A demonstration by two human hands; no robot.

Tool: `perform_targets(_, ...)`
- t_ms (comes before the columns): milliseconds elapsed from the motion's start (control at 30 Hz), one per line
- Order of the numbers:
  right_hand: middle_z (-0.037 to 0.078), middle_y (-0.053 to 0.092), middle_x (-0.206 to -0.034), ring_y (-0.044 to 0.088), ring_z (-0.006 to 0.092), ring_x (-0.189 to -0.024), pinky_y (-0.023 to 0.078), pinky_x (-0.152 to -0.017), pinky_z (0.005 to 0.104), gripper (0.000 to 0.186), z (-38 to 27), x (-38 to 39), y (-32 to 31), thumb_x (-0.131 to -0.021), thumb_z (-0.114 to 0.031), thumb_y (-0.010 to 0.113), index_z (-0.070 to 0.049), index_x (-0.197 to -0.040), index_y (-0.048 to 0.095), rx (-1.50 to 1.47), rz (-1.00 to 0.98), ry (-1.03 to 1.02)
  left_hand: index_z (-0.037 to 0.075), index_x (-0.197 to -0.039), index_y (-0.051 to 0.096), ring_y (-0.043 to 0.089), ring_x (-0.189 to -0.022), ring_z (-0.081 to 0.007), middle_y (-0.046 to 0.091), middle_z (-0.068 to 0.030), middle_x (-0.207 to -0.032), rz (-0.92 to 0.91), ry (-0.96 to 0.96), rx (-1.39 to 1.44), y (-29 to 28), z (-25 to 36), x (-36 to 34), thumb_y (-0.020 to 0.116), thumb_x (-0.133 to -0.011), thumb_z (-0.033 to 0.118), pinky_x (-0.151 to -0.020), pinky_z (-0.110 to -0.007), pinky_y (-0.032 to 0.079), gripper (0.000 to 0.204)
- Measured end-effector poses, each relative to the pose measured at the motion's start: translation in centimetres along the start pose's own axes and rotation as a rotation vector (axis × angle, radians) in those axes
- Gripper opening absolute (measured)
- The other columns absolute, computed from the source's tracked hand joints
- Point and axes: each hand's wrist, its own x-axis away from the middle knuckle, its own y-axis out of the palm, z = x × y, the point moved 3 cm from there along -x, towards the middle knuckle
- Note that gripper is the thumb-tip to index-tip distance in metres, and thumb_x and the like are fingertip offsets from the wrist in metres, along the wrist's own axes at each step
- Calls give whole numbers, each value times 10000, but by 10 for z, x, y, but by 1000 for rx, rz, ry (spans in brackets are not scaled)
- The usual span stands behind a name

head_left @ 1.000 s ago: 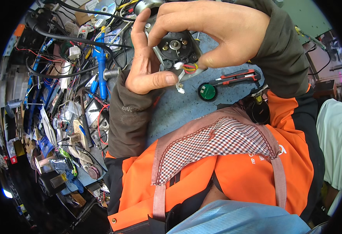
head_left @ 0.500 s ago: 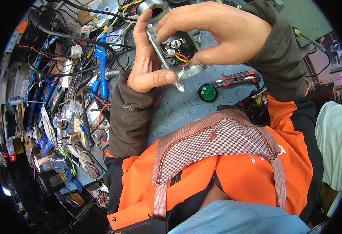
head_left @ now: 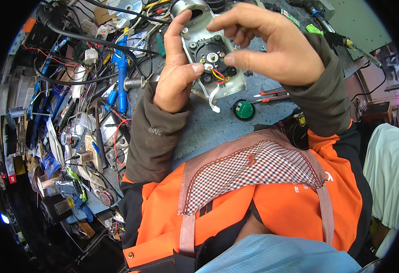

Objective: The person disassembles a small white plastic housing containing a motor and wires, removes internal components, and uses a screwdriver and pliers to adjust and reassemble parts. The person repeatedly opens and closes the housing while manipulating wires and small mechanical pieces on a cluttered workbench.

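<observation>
My left hand [head_left: 174, 75] grips a grey metal housing [head_left: 238, 86] by its left side, thumb over the near left edge and fingers up along the side. Inside the housing sits a round black motor [head_left: 208, 53] with a pale hub. Red and yellow wires [head_left: 218, 75] loop beside it, and a white cable plug [head_left: 215, 108] dangles past the near edge. Over the housing's right side hovers my right hand [head_left: 274, 52], open, fingers curved and apart with nothing between them. Its thumb tip is close to the motor; whether it touches, I cannot tell.
On the blue bench lie a round green circuit board [head_left: 244, 109] in a black rim and a red-and-black hand tool [head_left: 272, 95]. Tangled cables, a blue clamp-like tool [head_left: 122, 77] and loose parts crowd the left. A green panel [head_left: 358, 25] stands at far right.
The housing has turned so its inside and motor show more fully. My right hand has come off the wires and opened, moving slightly right.
</observation>
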Motion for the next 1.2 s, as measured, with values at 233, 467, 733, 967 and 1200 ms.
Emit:
perform_targets(233,21,542,-1082,584,118,-971,508,-824,275,643,10,21,24,-845,7,759,-30,-1450,543,-135,-34,253,72,-1541,287,560,-1327,-350,497,-225,-1447,54,-22,-19,0,8,2,506,-724,126,-1126,-468,471,848)
perform_targets(467,60,503,-1039,578,150,-900,496,-770,285,698,0,15,22,-761,45,686,-10,-1440,532,7,-79,205,91,-1551,268,640,-1199,-300,535,-215,-1391,93,-23,-69,4,7,5,459,-774,50,-1020,-404,552,801)
perform_targets(733,62,465,-912,507,163,-699,437,-612,292,670,-6,13,21,-676,-7,683,-5,-1340,598,119,-70,105,114,-1551,281,593,-1249,-281,468,-183,-1464,36,-41,-64,5,8,10,424,-757,-37,-1023,-388,538,820)
perform_targets(967,78,480,-883,510,179,-648,436,-579,301,677,-8,9,21,-683,-30,693,-4,-1352,595,263,-78,-4,99,-1514,296,591,-1180,-216,509,-153,-1384,71,-59,-79,6,12,8,425,-769,-44,-989,-346,523,770)
perform_targets(1200,0,463,-869,472,65,-694,424,-596,255,544,0,14,23,-861,-8,743,-26,-1386,602,-28,-68,179,47,-1537,300,576,-1301,-325,513,-226,-1439,105,51,-33,-5,4,6,514,-853,188,-1093,-435,490,730)
